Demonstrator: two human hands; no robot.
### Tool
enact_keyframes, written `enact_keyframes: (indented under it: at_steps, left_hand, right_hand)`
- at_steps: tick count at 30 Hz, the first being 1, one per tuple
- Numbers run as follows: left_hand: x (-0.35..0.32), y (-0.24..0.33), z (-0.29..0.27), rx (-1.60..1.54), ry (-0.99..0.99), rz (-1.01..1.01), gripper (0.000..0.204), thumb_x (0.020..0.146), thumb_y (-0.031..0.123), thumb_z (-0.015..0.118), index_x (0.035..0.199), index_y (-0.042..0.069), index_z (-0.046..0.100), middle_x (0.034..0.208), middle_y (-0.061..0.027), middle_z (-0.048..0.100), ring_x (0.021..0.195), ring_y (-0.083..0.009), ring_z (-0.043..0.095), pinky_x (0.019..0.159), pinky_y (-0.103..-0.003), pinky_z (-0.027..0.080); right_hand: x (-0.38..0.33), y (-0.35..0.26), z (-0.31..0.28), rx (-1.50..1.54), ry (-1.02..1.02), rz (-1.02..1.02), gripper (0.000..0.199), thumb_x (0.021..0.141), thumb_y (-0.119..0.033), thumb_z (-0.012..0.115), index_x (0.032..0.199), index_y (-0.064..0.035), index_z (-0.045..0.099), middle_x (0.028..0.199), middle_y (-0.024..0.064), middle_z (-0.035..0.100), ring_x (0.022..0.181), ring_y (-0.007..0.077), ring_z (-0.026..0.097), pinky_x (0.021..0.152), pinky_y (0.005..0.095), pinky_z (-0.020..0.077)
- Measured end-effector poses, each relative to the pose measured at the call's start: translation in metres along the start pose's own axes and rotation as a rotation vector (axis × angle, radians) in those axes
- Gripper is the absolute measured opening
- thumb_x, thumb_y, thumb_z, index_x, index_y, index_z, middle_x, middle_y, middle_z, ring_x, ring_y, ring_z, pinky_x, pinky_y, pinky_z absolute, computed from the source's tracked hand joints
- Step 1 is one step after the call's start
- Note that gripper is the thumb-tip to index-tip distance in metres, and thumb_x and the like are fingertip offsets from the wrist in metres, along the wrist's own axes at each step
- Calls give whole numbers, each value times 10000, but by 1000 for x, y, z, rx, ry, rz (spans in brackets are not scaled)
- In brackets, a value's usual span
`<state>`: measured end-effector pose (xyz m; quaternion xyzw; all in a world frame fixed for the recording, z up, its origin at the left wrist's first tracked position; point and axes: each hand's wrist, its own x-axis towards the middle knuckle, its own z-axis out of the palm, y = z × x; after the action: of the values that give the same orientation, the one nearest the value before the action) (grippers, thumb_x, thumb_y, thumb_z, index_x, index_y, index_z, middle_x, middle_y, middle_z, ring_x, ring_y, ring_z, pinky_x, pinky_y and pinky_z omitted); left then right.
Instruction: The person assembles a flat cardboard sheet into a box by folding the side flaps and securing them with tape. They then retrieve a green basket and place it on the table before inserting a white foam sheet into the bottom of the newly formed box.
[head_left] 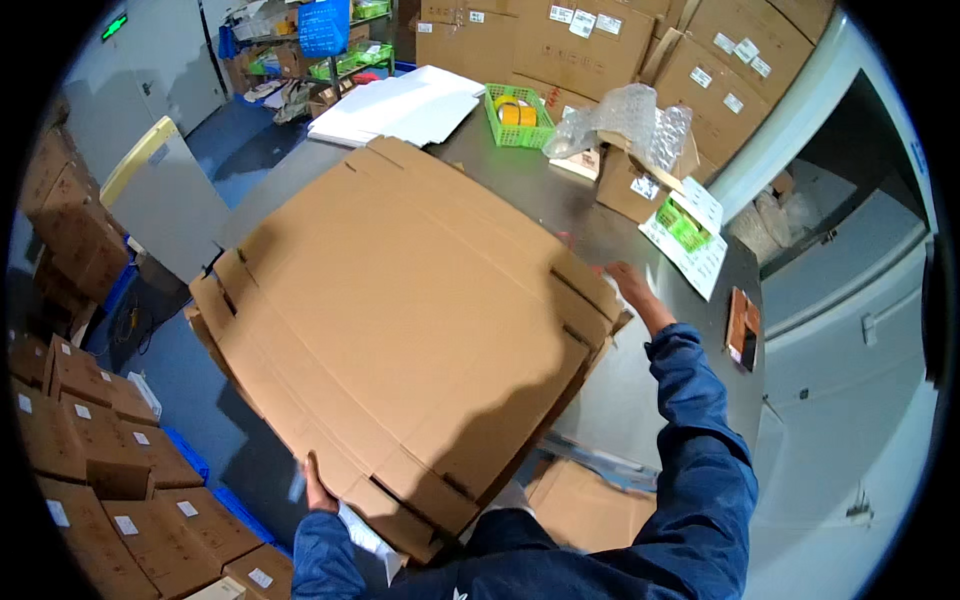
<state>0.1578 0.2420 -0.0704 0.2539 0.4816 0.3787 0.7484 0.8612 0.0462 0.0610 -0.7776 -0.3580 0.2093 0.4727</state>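
Observation:
A large flattened cardboard box (400, 320), brown with slotted flaps, lies tilted before me across the table's near left part. More cardboard edges show beneath it, so it seems to be a stack. My left hand (318, 488) grips its near left edge, thumb on top and fingers hidden below. At its right corner, my right hand (635, 290) is closed about the edge; its fingertips are partly hidden. Something white shows just under that corner, too little of it to name. Another white piece, like paper or film, hangs by my left wrist.
On the dark table (570, 215) stand white sheets (400, 105), a green basket (520, 118) with tape rolls, bubble wrap (630, 120) over a carton (640, 185), a printed sheet (690, 240) and a brown phone case (742, 325). Cartons (110, 440) are stacked at the left.

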Motion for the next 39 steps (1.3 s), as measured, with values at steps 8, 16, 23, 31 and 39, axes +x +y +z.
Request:
enact_keyframes:
  at_steps: [8, 16, 23, 31, 39]
  left_hand:
    - [-48, 29, 7, 181, 425, -125, 808, 776, 638, 458, 1404, 164, 274, 1424, -46, 312, 1317, -256, 253, 1069, -418, 181]
    - [-28, 15, 19, 195, 429, -132, 914, 696, 698, 512, 1390, 151, 280, 1389, -96, 345, 1243, -330, 356, 988, -503, 322]
    - [-22, 2, -52, 108, 432, -89, 789, 802, 617, 451, 1402, 141, 263, 1428, -72, 286, 1284, -277, 307, 1022, -445, 292]
    - [-24, 16, -49, 421, 547, -28, 866, 713, 689, 501, 1383, 179, 299, 1415, -87, 309, 1278, -331, 296, 979, -572, 277]
    - [-32, 17, -14, 67, 474, -121, 864, 716, 651, 541, 1377, 148, 306, 1376, -88, 369, 1225, -337, 373, 960, -562, 319]
  right_hand:
    - [134, -43, 90, -51, -84, 538, 459, 886, -432, 447, 1103, -47, 570, 1010, 122, 575, 905, 266, 561, 740, 373, 468]
    - [207, 65, 78, -548, -395, 175, 454, 838, -383, 473, 1116, -36, 564, 1172, 185, 539, 1072, 330, 516, 898, 383, 405]
    - [208, 74, 29, -675, -196, 169, 502, 745, -222, 650, 1191, -46, 500, 1182, 188, 512, 1079, 336, 502, 923, 375, 413]
    - [175, 155, -40, -543, 7, 62, 125, 749, -124, 560, 748, -8, 608, 735, 210, 608, 645, 388, 587, 559, 428, 462]
    - [82, 145, -200, -896, 234, 221, 247, 750, -187, 605, 898, 11, 611, 892, 242, 612, 852, 367, 587, 759, 426, 460]
